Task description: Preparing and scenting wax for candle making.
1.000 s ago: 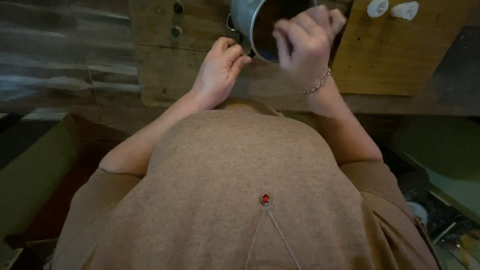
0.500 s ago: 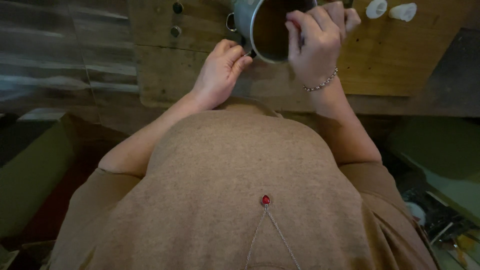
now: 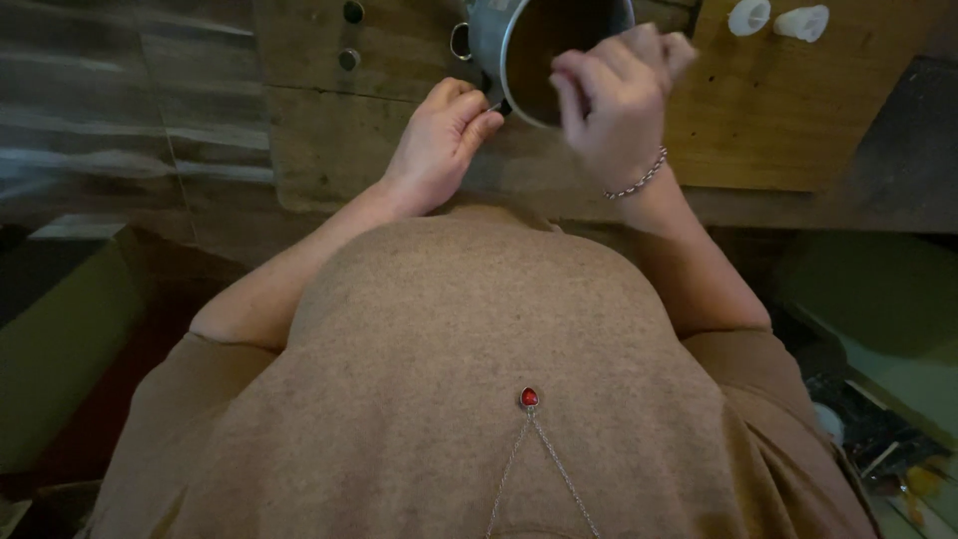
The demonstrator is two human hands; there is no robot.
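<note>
A metal pot with a dark inside stands on the wooden counter at the top middle. My left hand rests on the counter at the pot's near left side, its fingertips pinched on the pot's small handle. My right hand, with a bead bracelet on the wrist, hovers over the pot's near right rim, fingers curled and blurred. Whether it holds anything is hidden.
A light wooden board lies right of the pot with two small white objects at its far edge. Two round knobs sit on the counter to the left. My tan sweater and a red pendant fill the lower view.
My right hand has shifted slightly down and toward me over the pot's rim, with its fingers moving. My left hand has stayed at the pot's handle.
</note>
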